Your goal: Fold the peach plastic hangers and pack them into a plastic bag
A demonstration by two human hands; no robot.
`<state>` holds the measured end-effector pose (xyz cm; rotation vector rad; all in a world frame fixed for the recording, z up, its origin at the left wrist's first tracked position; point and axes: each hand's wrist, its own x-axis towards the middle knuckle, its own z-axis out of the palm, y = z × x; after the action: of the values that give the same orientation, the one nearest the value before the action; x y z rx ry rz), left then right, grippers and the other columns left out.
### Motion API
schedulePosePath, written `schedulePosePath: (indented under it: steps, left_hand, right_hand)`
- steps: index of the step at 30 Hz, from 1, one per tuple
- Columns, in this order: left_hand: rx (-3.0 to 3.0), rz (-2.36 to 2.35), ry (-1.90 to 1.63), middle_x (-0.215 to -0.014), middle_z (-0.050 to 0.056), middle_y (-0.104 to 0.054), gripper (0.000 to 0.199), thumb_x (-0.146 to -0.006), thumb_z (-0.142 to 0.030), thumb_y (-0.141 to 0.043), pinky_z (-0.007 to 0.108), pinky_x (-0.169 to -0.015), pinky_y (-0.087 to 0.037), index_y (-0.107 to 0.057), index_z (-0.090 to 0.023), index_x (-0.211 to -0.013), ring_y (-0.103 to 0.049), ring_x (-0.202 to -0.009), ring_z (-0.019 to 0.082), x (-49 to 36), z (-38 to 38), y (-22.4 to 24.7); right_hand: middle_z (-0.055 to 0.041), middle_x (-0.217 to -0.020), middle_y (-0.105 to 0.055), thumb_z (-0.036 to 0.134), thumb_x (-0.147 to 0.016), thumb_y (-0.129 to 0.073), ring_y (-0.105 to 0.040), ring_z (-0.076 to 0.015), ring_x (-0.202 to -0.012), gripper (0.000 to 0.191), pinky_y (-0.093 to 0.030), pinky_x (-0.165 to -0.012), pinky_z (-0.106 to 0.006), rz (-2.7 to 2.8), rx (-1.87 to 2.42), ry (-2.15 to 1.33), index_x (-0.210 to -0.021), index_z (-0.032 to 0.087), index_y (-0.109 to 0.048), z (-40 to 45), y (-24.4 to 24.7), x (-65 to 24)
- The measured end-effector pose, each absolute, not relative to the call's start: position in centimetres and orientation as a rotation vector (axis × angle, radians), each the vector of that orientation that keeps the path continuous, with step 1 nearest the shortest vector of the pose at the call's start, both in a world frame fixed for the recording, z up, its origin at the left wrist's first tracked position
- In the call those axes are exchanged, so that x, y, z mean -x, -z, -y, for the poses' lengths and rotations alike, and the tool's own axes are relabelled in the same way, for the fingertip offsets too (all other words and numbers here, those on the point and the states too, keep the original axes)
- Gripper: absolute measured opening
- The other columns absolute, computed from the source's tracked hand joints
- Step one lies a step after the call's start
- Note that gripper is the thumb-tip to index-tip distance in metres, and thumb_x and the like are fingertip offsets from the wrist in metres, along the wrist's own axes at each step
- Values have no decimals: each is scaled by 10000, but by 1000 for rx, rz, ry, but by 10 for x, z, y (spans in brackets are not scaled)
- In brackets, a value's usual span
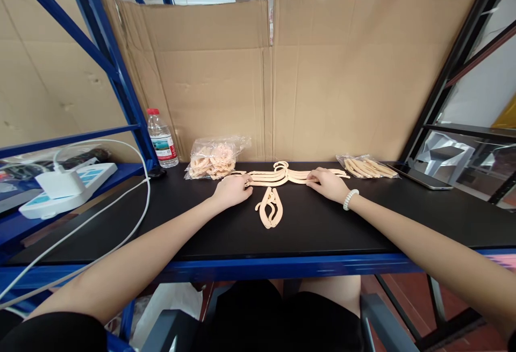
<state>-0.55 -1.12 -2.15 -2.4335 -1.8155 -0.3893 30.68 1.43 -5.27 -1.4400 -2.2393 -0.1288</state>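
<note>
With straight ahead as twelve o'clock, a person is sitting at a black tabletop (322,228). Peach-coloured unfolded hangers (286,174) are lying in a close stack at twelve, arms spread sideways, hooks pointing away. The left hand (233,189) is curling over the stack's arms towards eleven; the right hand (329,184) is curling over those towards one. Both are touching the stack, but how firmly the fingers are gripping cannot be told. A single folded hanger (263,213) is lying apart, also at twelve but nearer the person. A clear bag of peach pieces (217,158) is resting at eleven, a flatter bag of peach pieces (368,167) at one, and a water bottle (163,139) is standing at ten. The hands seem to be lining up the stack; the next move appears to be calling for even, two-sided control so the arms are staying together.
</note>
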Motion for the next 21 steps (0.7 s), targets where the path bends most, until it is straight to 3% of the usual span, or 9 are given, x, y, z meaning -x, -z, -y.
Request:
schedulePosePath:
  steps: [12,18,21]
  left_hand:
    - [2442,1851,519,-686,4,-682,295,-817,-299,-510,268,-612,-427,-667,-244,-1061,-655,-762,218,0,16,22]
    - [2329,1818,589,-843,26,-721,241,-825,-308,-514,270,-625,-423,-700,-248,-967,-651,-844,237,-2,24,15]
    - [2335,1786,639,-797,14,-711,236,-821,-298,-521,269,-630,-426,-710,-249,-953,-649,-820,227,0,23,15]
  right_hand:
    - [-25,-774,-645,207,-896,-577,-568,-224,-860,94,-370,-627,-280,2139,1475,112,-803,212,-580,1,45,-298]
    - [-37,-766,-620,237,-913,-578,-569,-218,-822,86,-332,-572,-263,2077,1503,230,-833,208,-589,5,43,-294]
    - [-37,-763,-616,241,-913,-575,-570,-214,-802,90,-323,-558,-260,2064,1499,259,-830,208,-589,6,43,-293]
